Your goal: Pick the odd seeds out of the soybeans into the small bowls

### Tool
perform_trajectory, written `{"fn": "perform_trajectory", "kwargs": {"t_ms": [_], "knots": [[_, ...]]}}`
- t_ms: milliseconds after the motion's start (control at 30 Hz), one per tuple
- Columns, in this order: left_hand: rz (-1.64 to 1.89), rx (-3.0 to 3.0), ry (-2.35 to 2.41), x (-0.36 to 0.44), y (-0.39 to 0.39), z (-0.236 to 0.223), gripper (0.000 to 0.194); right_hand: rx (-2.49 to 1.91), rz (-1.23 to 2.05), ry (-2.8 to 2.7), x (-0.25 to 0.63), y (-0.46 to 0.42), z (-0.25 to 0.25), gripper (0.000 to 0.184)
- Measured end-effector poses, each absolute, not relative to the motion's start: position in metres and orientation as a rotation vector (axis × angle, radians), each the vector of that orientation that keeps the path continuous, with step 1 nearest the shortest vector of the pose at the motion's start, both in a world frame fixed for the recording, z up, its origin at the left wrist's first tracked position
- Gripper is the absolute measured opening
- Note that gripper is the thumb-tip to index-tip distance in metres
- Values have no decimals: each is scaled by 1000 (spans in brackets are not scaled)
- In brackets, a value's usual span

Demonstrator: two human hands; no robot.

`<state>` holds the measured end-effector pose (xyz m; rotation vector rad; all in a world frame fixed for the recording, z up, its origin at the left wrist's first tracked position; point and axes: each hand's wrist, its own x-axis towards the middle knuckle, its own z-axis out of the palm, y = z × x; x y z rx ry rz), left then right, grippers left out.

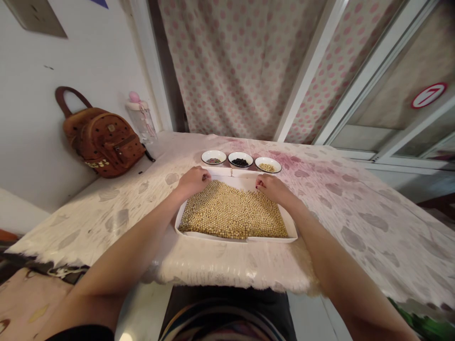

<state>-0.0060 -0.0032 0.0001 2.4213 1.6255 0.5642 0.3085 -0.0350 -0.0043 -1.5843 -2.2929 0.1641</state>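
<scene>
Pale yellow beans (pixel 231 213), soybeans by the look, are filling most of a low white tray (pixel 241 182) at the near edge of the worktop (pixel 337 222), mid-scene. A bare strip is showing along the tray's far side.

Step, my read: finger work at the far edge of the bean layer, two-handed. Left hand (pixel 196 181) is sitting over the far left corner, right hand (pixel 270 186) over the far right. Both are curling narrow, fingers bunched; the view isn't showing whether either is pinching anything. A dark spot is showing at the left fingers, could be nail or bean, can't tell.

Next move, judging from here, is calling for a light touch: loose beans, low walls, spill risk if a wrist is dragging.

Around: three dark-rimmed white bowls are lining up just beyond the tray's far wall. Left bowl (pixel 213 154) is holding small greenish bits, middle bowl (pixel 240 155) black beans (pixel 240 163), right bowl (pixel 266 160) pale ones. They're crowding the far side, so knuckles could be bumping rims. Brown backpack (pixel 110 142) and clear bottle (pixel 142 122) are standing far left, well apart, not obstructing.
</scene>
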Motion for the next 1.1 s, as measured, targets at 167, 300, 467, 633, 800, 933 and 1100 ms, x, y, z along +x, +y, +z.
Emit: {"fn": "perform_trajectory", "kwargs": {"t_ms": [167, 300, 467, 633, 800, 933, 1100], "knots": [[556, 2420, 1642, -6, -3, 0, 22, -1601, 94, -2303, 302, -39, -2, 13], [537, 2416, 1646, -7, 0, -2, 21, -1624, 39, -2326, 296, -41, -3, 15], [525, 2426, 1630, -7, 0, -1, 22, -1515, 40, -2238, 298, -36, -5, 16], [534, 2446, 1583, -7, -2, 0, 23, -1429, -47, -1774, 326, -21, -5, 10], [557, 2424, 1603, -6, -2, -2, 23, -1534, -38, -1460, 361, -7, -14, 11], [560, 2414, 1590, -5, -2, -3, 24, -1552, -10, -1435, 367, -1, -22, 15], [565, 2423, 1595, -6, -3, -1, 23, -1553, 87, -1518, 363, 2, -27, 20]]}}
